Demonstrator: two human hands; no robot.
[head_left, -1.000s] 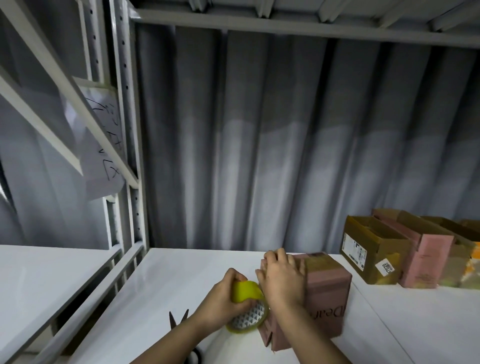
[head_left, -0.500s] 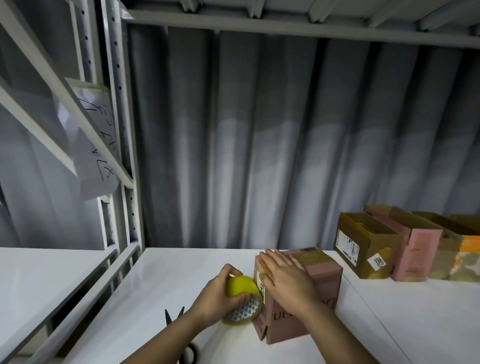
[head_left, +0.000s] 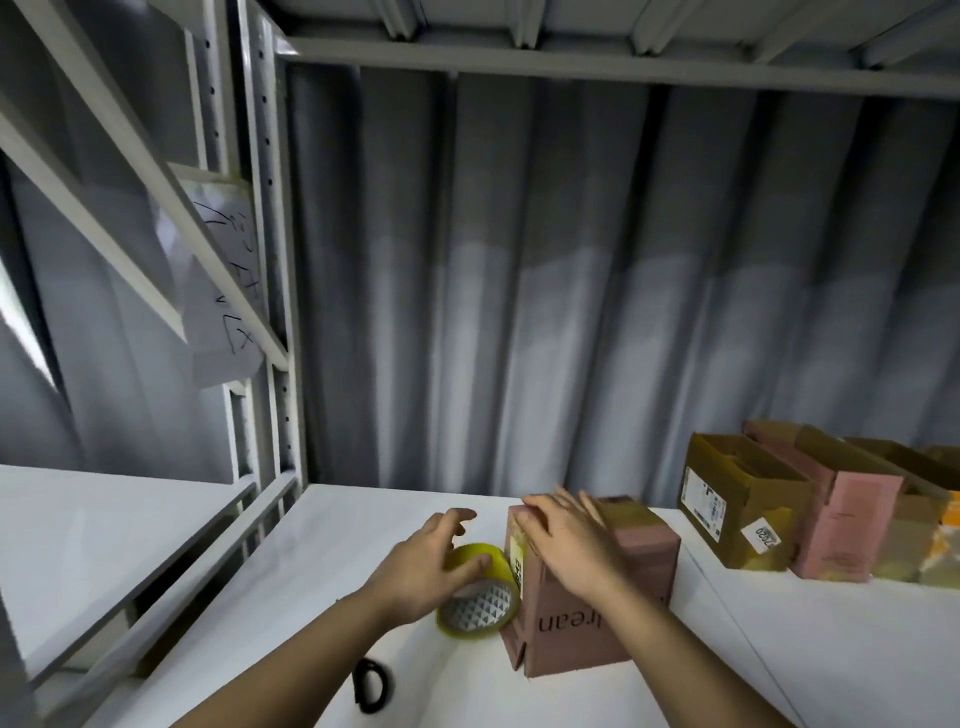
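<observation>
A pink cardboard box (head_left: 597, 618) stands on the white shelf board (head_left: 322, 561), with brown tape across its top. My right hand (head_left: 566, 545) lies flat on the box's top near the left edge, fingers straight. A yellow roll of tape (head_left: 480, 603) with a patterned white core leans against the box's left side. My left hand (head_left: 428, 561) hovers over the roll with its fingers spread and lifted. Only the thumb touches the roll's yellow rim.
Black scissors (head_left: 371, 686) lie near the front edge, left of my left forearm. A row of open brown (head_left: 737, 514) and pink boxes (head_left: 841, 525) lines the right back. A metal upright (head_left: 265, 312) with a handwritten paper (head_left: 223, 296) stands at left; a grey curtain hangs behind.
My left hand has let go of the tape roll and spread its fingers. The roll now leans on the box. My right hand has flattened on the box top.
</observation>
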